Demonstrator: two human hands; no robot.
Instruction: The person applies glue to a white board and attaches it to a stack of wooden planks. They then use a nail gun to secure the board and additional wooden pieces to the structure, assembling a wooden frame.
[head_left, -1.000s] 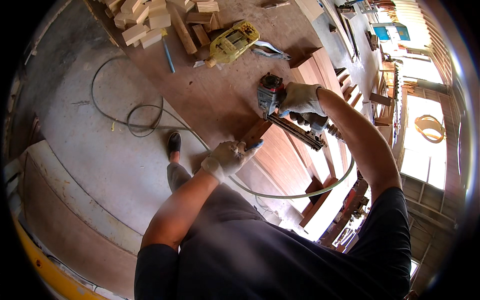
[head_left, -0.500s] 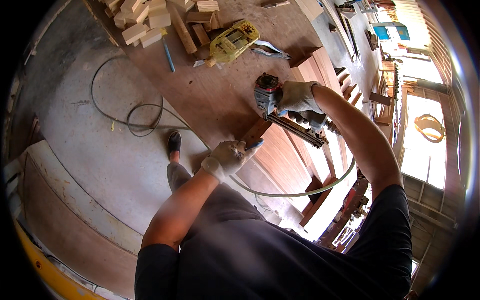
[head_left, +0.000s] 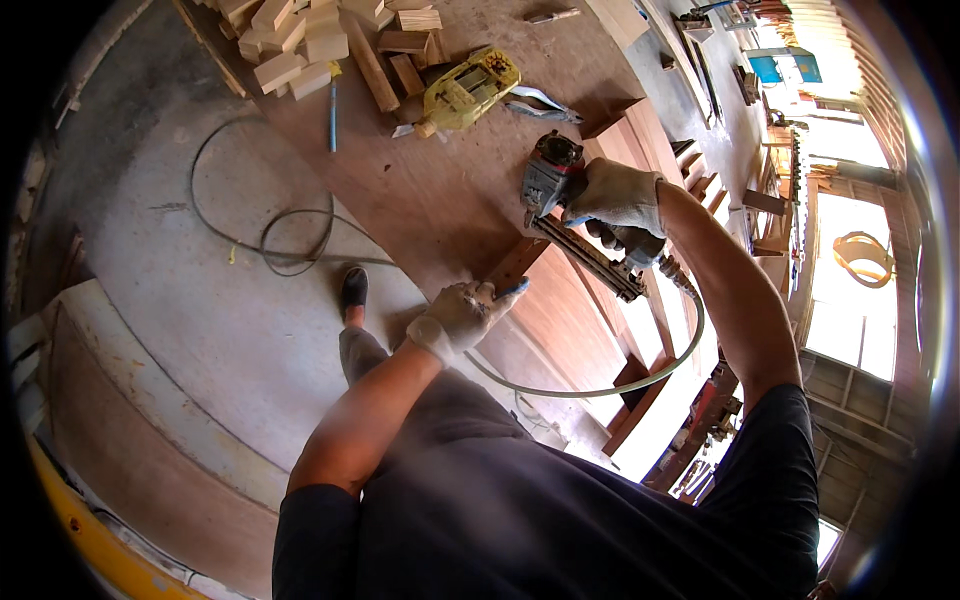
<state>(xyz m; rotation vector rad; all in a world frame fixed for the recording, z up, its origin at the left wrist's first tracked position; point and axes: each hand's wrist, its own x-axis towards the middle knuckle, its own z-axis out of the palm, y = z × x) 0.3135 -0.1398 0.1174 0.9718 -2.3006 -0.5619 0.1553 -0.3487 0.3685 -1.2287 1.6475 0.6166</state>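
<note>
My right hand (head_left: pixel 622 196), in a pale work glove, grips a nail gun (head_left: pixel 548 186) by its handle. The gun's long magazine slants over a reddish-brown wooden panel assembly (head_left: pixel 568 318) lying on the workbench (head_left: pixel 430 205). At the near-left corner of that assembly, my gloved left hand (head_left: pixel 464 316) is closed round the end, beside a dark wooden strip (head_left: pixel 514 262). One blue-tipped digit stretches along the wood; the other fingers are partly hidden. From the gun's handle an air hose (head_left: pixel 588 393) loops down, passing under my left forearm.
Beyond the gun lie a yellow cut-open plastic jug (head_left: pixel 468 92), pliers (head_left: pixel 543 104) and a blue pen-like stick (head_left: pixel 332 118). Small wood blocks (head_left: pixel 290 45) are heaped at the far left. Hose coils (head_left: pixel 290 235) rest on the concrete floor (head_left: pixel 180 290).
My right hand has shifted the nail gun slightly right and away from the dark strip's end. My left hand keeps its place at the panel corner.
</note>
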